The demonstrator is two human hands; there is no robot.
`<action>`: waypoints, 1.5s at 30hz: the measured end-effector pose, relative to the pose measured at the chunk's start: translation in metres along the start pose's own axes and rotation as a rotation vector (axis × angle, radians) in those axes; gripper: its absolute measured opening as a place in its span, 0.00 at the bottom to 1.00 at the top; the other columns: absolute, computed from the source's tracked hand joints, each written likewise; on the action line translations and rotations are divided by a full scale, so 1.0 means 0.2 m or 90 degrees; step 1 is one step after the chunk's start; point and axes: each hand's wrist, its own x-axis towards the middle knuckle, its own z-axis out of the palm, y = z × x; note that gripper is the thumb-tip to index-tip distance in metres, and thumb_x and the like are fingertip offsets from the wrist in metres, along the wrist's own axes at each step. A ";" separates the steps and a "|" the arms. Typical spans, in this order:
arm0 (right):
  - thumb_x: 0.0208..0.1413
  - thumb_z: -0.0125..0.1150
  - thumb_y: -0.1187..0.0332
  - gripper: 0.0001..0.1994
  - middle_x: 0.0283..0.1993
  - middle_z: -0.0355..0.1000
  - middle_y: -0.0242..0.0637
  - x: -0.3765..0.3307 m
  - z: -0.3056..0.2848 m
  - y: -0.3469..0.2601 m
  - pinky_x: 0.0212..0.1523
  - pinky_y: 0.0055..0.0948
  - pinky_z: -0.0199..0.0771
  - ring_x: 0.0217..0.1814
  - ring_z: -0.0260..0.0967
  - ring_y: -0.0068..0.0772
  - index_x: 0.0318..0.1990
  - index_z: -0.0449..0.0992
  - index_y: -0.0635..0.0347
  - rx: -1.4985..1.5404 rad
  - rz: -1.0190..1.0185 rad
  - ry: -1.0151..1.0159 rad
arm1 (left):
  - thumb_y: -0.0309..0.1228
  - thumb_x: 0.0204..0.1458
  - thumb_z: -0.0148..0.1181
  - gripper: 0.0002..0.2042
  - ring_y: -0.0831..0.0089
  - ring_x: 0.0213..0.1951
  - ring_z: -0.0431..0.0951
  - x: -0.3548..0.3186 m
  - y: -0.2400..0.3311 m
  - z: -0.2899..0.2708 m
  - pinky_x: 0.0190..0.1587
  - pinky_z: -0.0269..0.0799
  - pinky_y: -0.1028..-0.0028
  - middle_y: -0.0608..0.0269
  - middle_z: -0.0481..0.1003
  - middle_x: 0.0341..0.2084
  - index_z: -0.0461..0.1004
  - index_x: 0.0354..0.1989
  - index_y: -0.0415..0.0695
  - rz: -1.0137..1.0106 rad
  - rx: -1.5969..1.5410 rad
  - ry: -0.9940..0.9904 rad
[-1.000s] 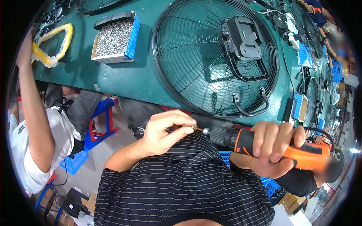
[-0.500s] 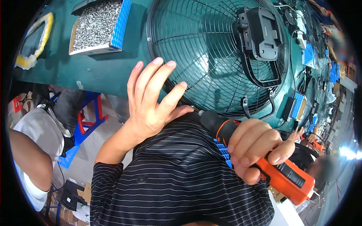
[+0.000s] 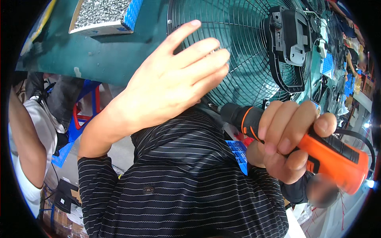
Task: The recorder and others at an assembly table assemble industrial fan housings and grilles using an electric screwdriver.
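My left hand [image 3: 170,83] reaches over the near rim of a black wire fan guard [image 3: 238,47], fingers stretched and a little apart, with nothing visible in them. Its thumb cannot be made out. Wrapped in my right hand [image 3: 293,135] is an orange and black electric screwdriver [image 3: 337,162], held nearly level. The screwdriver's bit points left, toward the guard's near edge just below my left fingers. My left hand partly covers that edge, so contact cannot be told. A black plastic housing with a bracket [image 3: 291,37] sits on the guard.
An open box of small metal screws [image 3: 101,16] stands on the green table [image 3: 107,59] at far left. A roll of yellow tape [image 3: 37,29] lies beyond it. Another person's arm [image 3: 27,146] is at left, near a blue and red stool [image 3: 81,111]. More fan parts line the right.
My left hand has moved right over the guard's rim, its fingers now pointing right. The screwdriver in my right hand has swung slightly up and right. The whole view has shifted.
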 end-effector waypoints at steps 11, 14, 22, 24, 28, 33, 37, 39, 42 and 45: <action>0.61 0.60 0.68 0.21 0.33 0.65 0.32 0.00 0.05 -0.02 0.30 0.26 0.66 0.25 0.63 0.23 0.58 0.61 0.59 -0.042 -0.003 -0.019 | 0.32 0.21 0.73 0.32 0.64 0.56 0.68 0.03 -0.03 0.00 0.68 0.57 0.50 0.64 0.69 0.46 0.73 0.43 0.40 0.061 0.007 -0.020; 0.61 0.60 0.68 0.21 0.32 0.65 0.33 -0.01 0.07 -0.02 0.30 0.27 0.67 0.25 0.64 0.23 0.58 0.61 0.59 -0.053 0.001 -0.018 | 0.31 0.22 0.73 0.31 0.63 0.56 0.68 0.04 -0.03 0.00 0.69 0.56 0.49 0.64 0.68 0.45 0.73 0.43 0.40 0.072 0.002 -0.020; 0.61 0.59 0.70 0.19 0.31 0.64 0.32 -0.02 0.11 0.00 0.29 0.26 0.66 0.24 0.63 0.23 0.57 0.62 0.59 -0.085 -0.011 0.013 | 0.31 0.21 0.74 0.31 0.62 0.55 0.69 0.03 -0.06 0.02 0.69 0.57 0.49 0.64 0.69 0.46 0.73 0.43 0.41 0.077 -0.044 -0.001; 0.60 0.59 0.71 0.18 0.29 0.63 0.31 -0.01 0.11 0.01 0.28 0.25 0.66 0.23 0.62 0.21 0.56 0.64 0.59 -0.053 -0.016 0.057 | 0.31 0.20 0.74 0.32 0.62 0.55 0.68 0.02 -0.07 0.02 0.70 0.57 0.49 0.65 0.69 0.46 0.74 0.43 0.41 0.075 -0.048 0.013; 0.58 0.58 0.72 0.18 0.27 0.60 0.28 0.00 0.12 0.02 0.27 0.23 0.64 0.20 0.59 0.17 0.56 0.64 0.61 -0.072 -0.010 0.105 | 0.33 0.18 0.73 0.33 0.63 0.55 0.68 -0.01 -0.07 0.03 0.70 0.58 0.50 0.66 0.70 0.47 0.75 0.43 0.41 0.066 -0.057 0.010; 0.58 0.58 0.72 0.18 0.27 0.60 0.28 0.04 0.09 0.04 0.26 0.21 0.62 0.20 0.58 0.17 0.55 0.64 0.61 -0.027 0.009 0.084 | 0.33 0.38 0.62 0.11 0.69 0.50 0.69 -0.01 -0.10 0.07 0.68 0.58 0.56 0.68 0.67 0.35 0.73 0.31 0.46 0.084 -0.056 0.115; 0.57 0.58 0.72 0.19 0.27 0.59 0.27 0.05 0.10 0.04 0.27 0.21 0.62 0.21 0.58 0.17 0.55 0.64 0.61 -0.059 0.045 0.099 | 0.32 0.38 0.62 0.10 0.68 0.52 0.70 -0.02 -0.11 0.08 0.68 0.58 0.56 0.67 0.69 0.36 0.74 0.31 0.44 0.085 -0.108 0.135; 0.57 0.58 0.72 0.19 0.27 0.59 0.27 0.05 0.11 0.03 0.27 0.22 0.62 0.21 0.58 0.17 0.55 0.64 0.61 -0.054 0.054 0.085 | 0.31 0.38 0.62 0.10 0.67 0.52 0.70 -0.03 -0.11 0.08 0.68 0.58 0.56 0.67 0.69 0.36 0.73 0.31 0.44 0.085 -0.117 0.145; 0.57 0.61 0.71 0.18 0.27 0.60 0.26 0.07 0.11 0.04 0.26 0.21 0.65 0.21 0.60 0.17 0.54 0.65 0.57 -0.054 0.056 0.026 | 0.30 0.39 0.61 0.09 0.67 0.51 0.70 -0.03 -0.12 0.07 0.68 0.58 0.56 0.66 0.69 0.35 0.73 0.30 0.44 0.086 -0.122 0.138; 0.57 0.62 0.72 0.13 0.26 0.64 0.29 0.09 0.10 0.05 0.24 0.23 0.69 0.20 0.64 0.21 0.48 0.68 0.58 0.001 0.045 -0.098 | 0.29 0.40 0.61 0.08 0.67 0.51 0.70 -0.02 -0.12 0.08 0.69 0.58 0.57 0.67 0.69 0.35 0.73 0.30 0.44 0.089 -0.121 0.142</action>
